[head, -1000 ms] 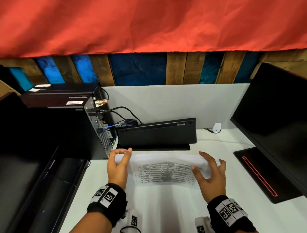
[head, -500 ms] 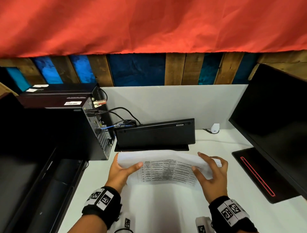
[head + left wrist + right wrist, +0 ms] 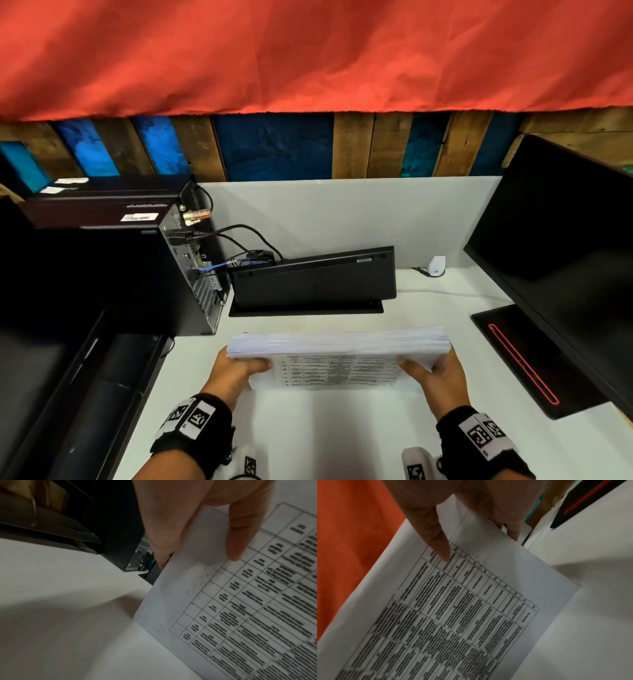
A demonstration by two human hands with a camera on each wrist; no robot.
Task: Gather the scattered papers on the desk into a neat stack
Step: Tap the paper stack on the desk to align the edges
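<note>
Both hands hold the stack of papers [image 3: 337,346] upright on its edge above the white desk [image 3: 342,438], near the person. The left hand [image 3: 236,371] grips the left end, thumb on the printed table side, fingers behind. The right hand [image 3: 436,378] grips the right end in the same way. Just beyond the stack a black keyboard [image 3: 313,281] leans on its stand. A black computer tower [image 3: 113,267] with cables stands on the far left. A dark monitor [image 3: 561,246] stands on the right, its base [image 3: 527,359] with a red line close to the right hand.
</note>
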